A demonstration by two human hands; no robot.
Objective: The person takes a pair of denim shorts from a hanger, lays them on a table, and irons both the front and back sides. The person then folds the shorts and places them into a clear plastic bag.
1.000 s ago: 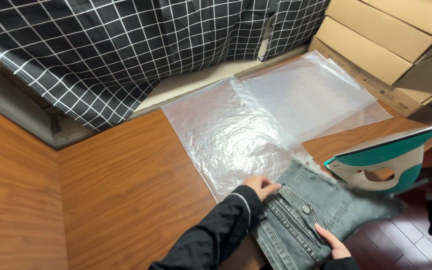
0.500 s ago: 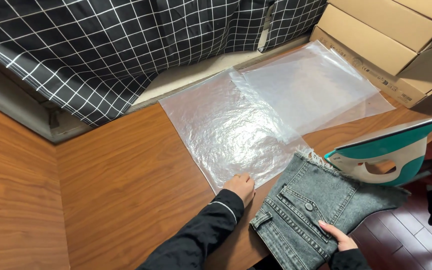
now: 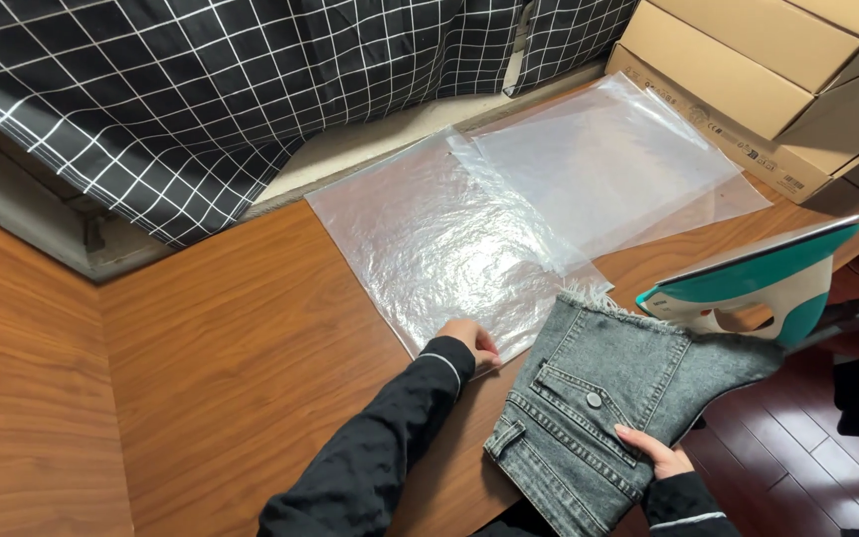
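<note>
**Hands on bag and denim**

L hand [image 3: 471, 343] rests flat, fingers together, on the near edge of the crinkled clear plastic bag [image 3: 439, 239] at mid surface [image 3: 251, 358]. R hand [image 3: 656, 452] has fingers clamped on the grey denim garment [image 3: 599, 398], near right, overhanging the edge. Teal-white iron [image 3: 758, 283] stands just right of it. Cardboard boxes [image 3: 748, 70] far right.

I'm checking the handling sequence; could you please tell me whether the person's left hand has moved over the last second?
Yes. The left hand left the grey denim garment, now resting on the crinkled clear plastic bag's near edge.
</note>
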